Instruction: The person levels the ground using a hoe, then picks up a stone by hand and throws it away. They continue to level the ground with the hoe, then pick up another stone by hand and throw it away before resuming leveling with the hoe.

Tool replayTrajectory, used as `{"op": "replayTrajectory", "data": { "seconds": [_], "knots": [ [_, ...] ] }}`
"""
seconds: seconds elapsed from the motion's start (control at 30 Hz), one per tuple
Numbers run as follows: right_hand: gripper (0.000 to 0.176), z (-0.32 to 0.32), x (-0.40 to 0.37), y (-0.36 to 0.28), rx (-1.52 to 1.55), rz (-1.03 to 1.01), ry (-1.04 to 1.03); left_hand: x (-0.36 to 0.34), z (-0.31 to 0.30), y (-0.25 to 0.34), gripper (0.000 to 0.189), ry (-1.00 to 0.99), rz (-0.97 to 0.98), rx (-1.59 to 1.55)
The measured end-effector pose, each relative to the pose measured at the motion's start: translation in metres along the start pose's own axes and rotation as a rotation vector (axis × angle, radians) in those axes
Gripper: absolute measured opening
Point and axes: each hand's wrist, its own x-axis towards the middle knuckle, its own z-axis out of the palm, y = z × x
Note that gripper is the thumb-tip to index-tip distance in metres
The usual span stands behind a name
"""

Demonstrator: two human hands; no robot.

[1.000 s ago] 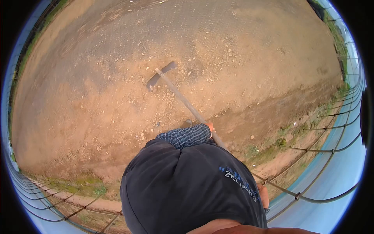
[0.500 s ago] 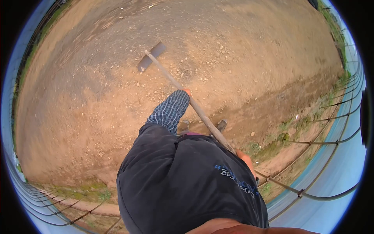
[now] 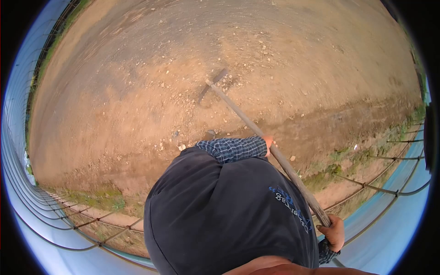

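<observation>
A long-handled hoe (image 3: 243, 118) reaches diagonally from my right side out over the ground. Its wide, thin metal blade (image 3: 220, 76) rests on the stony dirt, seen nearly edge-on. My left hand (image 3: 268, 145), in a checked sleeve, is closed around the middle of the wooden handle. At the handle's rear end, beside my right hip, my right hand (image 3: 336, 233) is wrapped round the wood. Small stones and loose soil lie about the blade.
Bare dirt ground (image 3: 114, 110) with scattered stones spreads ahead. A shoe tip (image 3: 210, 134) shows by my left forearm. Metal bars (image 3: 364, 184) and pale blue sheeting (image 3: 389, 215) run along the right, with low weeds (image 3: 337, 167) at their base. Similar bars stand behind on the left.
The hoe has been drawn back toward my body, its blade shifting nearer and to the right in view. Both hands have moved back and right with the handle, still gripping it.
</observation>
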Motion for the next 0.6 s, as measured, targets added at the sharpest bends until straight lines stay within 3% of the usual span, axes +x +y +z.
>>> {"op": "replayTrajectory", "data": {
  "seconds": [0.03, 0.1, 0.27, 0.3, 0.37, 0.43, 0.47, 0.53, 0.6],
  "knots": [
    [0.029, -0.011, 0.014, 0.003, -0.009, -0.019, -0.009, -0.011, 0.012, 0.007, 0.013, 0.072, -0.094, 0.029],
    [0.028, -0.031, 0.040, 0.007, -0.049, -0.155, 0.006, 0.018, 0.011, -0.005, 0.017, 0.008, -0.021, -0.129],
    [0.028, -0.007, 0.135, -0.014, -0.054, -0.300, -0.133, 0.063, -0.021, 0.071, 0.012, 0.211, 0.091, -0.279],
    [0.027, 0.007, 0.146, -0.030, -0.076, -0.441, -0.073, 0.075, -0.042, 0.094, 0.008, 0.215, 0.124, -0.139],
    [0.024, 0.035, 0.165, -0.057, -0.077, -0.527, -0.110, 0.102, -0.086, 0.133, 0.005, 0.217, 0.184, 0.151],
    [0.024, 0.065, 0.185, -0.063, -0.087, -0.566, -0.113, 0.129, -0.112, 0.157, 0.023, 0.307, 0.215, 0.062],
    [0.029, 0.074, 0.191, -0.066, -0.145, -0.510, -0.171, 0.137, -0.117, 0.157, 0.023, 0.300, 0.210, 0.056],
    [0.034, 0.068, 0.193, -0.058, -0.223, -0.453, -0.248, 0.156, -0.129, 0.153, 0.027, 0.263, 0.322, 0.959],
    [0.021, 0.041, 0.173, -0.036, -0.146, -0.527, -0.113, 0.198, -0.125, 0.105, 0.009, 0.025, 0.100, 0.247]
  ]
}}
